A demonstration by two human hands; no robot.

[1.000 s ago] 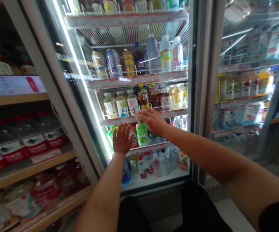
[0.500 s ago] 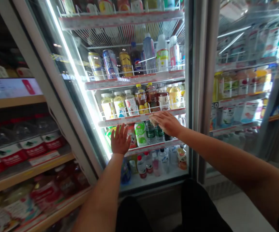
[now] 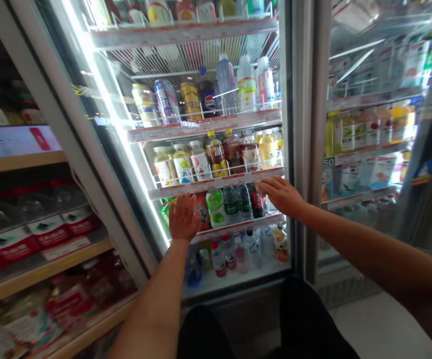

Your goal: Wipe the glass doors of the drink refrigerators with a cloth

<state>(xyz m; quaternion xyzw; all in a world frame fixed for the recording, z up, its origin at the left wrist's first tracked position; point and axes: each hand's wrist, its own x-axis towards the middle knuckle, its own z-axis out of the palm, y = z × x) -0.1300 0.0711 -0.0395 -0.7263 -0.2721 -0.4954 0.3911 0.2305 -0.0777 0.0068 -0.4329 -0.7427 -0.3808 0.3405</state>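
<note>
My left hand (image 3: 184, 218) has its fingers spread and its palm toward the glass door (image 3: 216, 284) of a lit drinks cooler; it appears to rest on the glass. My right hand (image 3: 281, 194) is bent over a small pale crumpled cloth (image 3: 259, 186), pressed against the same pane near its right side. Only an edge of that cloth shows beyond the fingertips. Behind the glass, between the hands, stand a green-and-white bottle (image 3: 216, 208), clear green-labelled bottles (image 3: 237, 204) and a dark bottle with a red label (image 3: 257, 203).
Juice and tea bottles (image 3: 217, 155) fill the shelf above, with cans and bottles (image 3: 191, 101) higher up. At left, an open rack (image 3: 47, 259) holds packs of red-labelled bottles. A metal door frame (image 3: 309, 149) separates a second cooler at right. My knees (image 3: 210, 331) are close to the cooler's base.
My right hand has slid to the right across the glass with the cloth, uncovering the dark bottle. My left hand stays nearly in place. The view has shifted slightly.
</note>
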